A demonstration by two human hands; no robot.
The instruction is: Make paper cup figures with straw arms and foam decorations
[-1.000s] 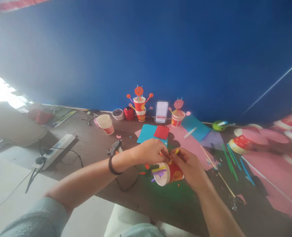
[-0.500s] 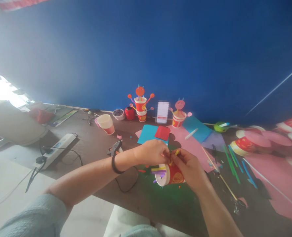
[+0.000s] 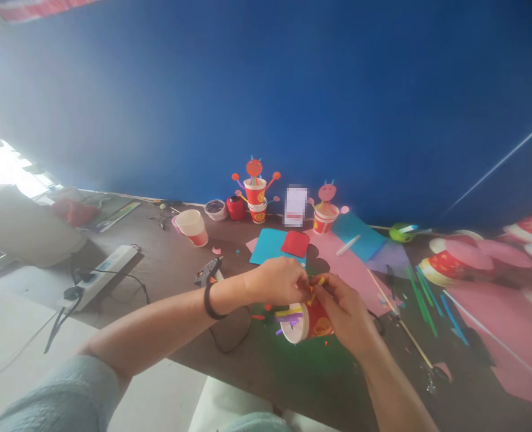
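Note:
A red and white paper cup (image 3: 318, 318) lies on its side on the dark table, its mouth turned left. Purple straws (image 3: 293, 318) and a yellow one stick out of that mouth. Just above the cup's side, my right hand (image 3: 344, 300) pinches a short yellow straw (image 3: 321, 281) between thumb and fingers. My left hand (image 3: 281, 280) is closed, its fingertips meeting the right ones by the straw; what it grips is hidden. A small orange bit shows between the hands.
A glue gun (image 3: 208, 272) with a cord lies left of my hands, beyond it a power strip (image 3: 106, 273). Stacked cups (image 3: 192, 227), decorated cup figures (image 3: 255, 193) and coloured paper (image 3: 266, 245) are behind. Green straws (image 3: 423, 300) and a wooden stick (image 3: 414, 342) lie right.
The cup has tipped slightly left and down under my hands. Both hands remain together at the yellow straw, with only a small shift.

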